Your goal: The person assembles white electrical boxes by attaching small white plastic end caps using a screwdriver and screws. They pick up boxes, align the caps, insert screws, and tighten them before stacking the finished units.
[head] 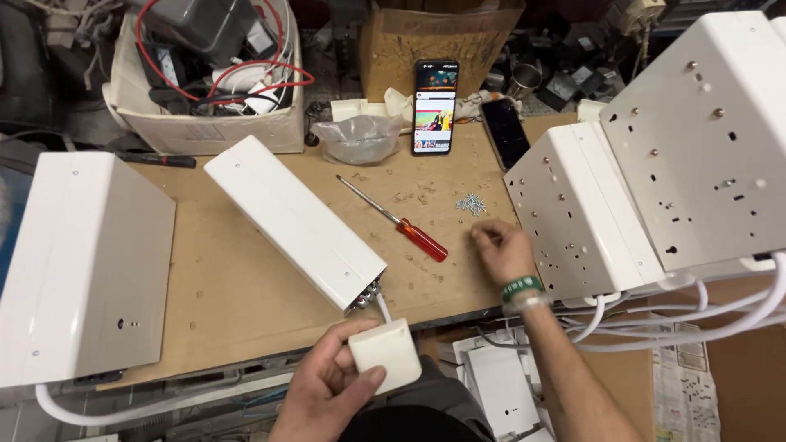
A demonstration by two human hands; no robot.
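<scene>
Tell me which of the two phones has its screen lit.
The upright phone propped against the cardboard box; the other phone lies dark beside it.

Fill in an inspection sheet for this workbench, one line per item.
Surface: brown board bench, scattered with chips.
Job's things: small white box; long white casing lying on the bench; red-handled screwdriver; pile of screws.
Clutter: two phones, plastic bag.
Hands: left hand holds the small white box; right hand, fingers curled, rests near the screws.
Cables: white cables hang from stacked casings at right.
Surroundings: box of wires, another casing at left.
</scene>
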